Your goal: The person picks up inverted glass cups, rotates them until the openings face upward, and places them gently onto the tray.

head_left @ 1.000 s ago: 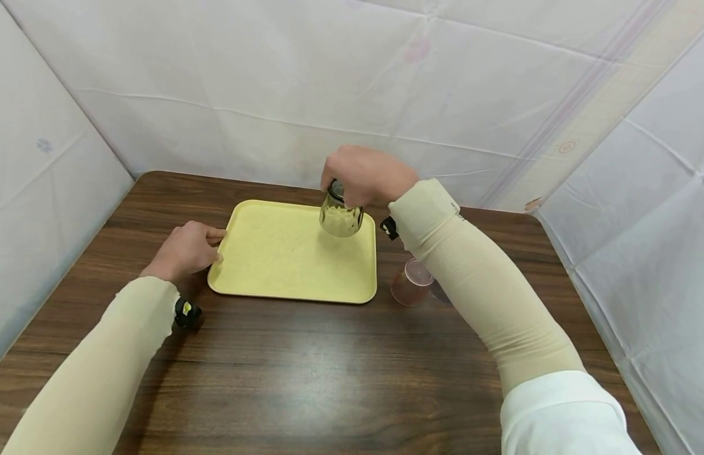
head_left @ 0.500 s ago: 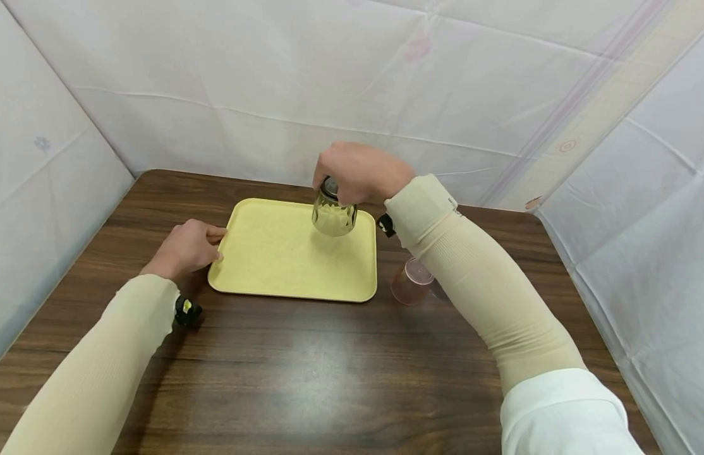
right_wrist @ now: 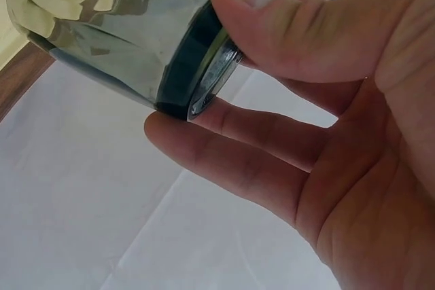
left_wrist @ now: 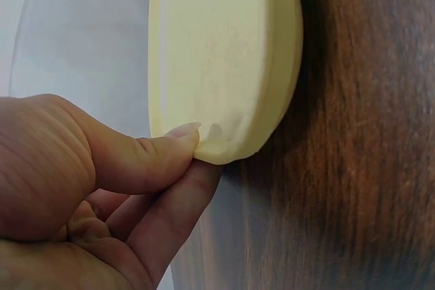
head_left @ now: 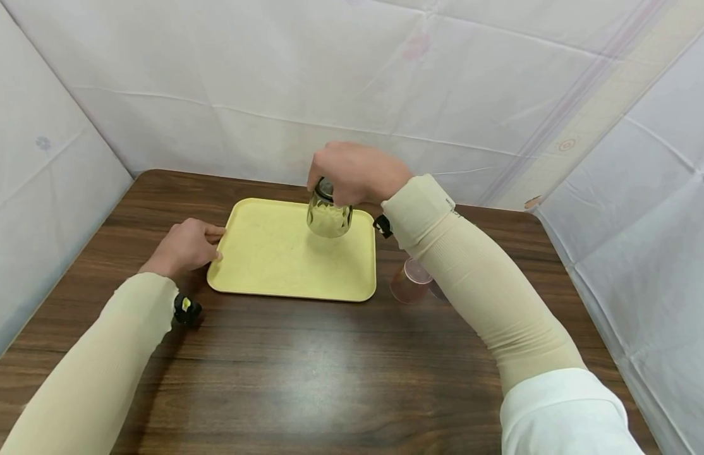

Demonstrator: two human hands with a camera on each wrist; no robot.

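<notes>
Count: one flat yellow plastic tray (head_left: 272, 259), one clear smoky glass tumbler (head_left: 328, 218), one pink translucent plastic cup (head_left: 409, 282).

Right hand (head_left: 358, 170) grips the tumbler by its thick base from above, thumb and fingers curled round it; tumbler hangs mouth-down below the grip, over the tray's far right part.

Left hand (head_left: 184, 246) pinches the tray's left rim (left_wrist: 221, 144) between thumb and fingers. The cup stands below the right forearm, just beside the tray.

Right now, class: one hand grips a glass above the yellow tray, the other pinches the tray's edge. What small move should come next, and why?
Probably lower the glass straight down onto the tray. The right hand grips its thick base from above, mouth downward, over the tray's far right part, seemingly not yet resting. The left hand pinches the tray's left edge, steadying it, and a pink cup waits on the table.
</notes>
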